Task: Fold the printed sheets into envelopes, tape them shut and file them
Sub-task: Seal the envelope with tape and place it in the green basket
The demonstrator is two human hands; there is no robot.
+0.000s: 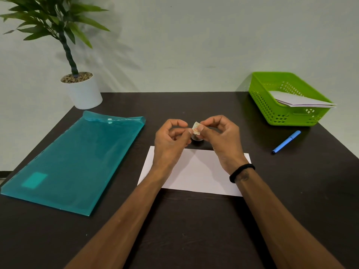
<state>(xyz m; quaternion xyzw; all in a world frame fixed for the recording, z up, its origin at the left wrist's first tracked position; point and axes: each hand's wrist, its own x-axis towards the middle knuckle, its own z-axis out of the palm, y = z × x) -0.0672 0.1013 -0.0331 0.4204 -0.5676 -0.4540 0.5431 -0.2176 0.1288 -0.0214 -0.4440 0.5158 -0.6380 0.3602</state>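
A white folded envelope [196, 172] lies flat on the dark table [174, 220] in front of me. Above its far edge both hands are raised. My right hand [219, 138] pinches a small stamp-like sticker [196, 128] with zigzag edges between thumb and forefinger. My left hand [171, 138] has its fingers curled, and its thumb and fingertips touch the sticker's left edge. A roll of clear tape [196, 141] sits on the table just beyond the envelope, mostly hidden behind my hands.
A teal plastic document folder [73, 162] lies at the left. A green basket [287, 98] holding folded white papers [303, 101] stands at the back right, with a blue pen [286, 142] in front of it. A potted plant [81, 90] stands at the back left.
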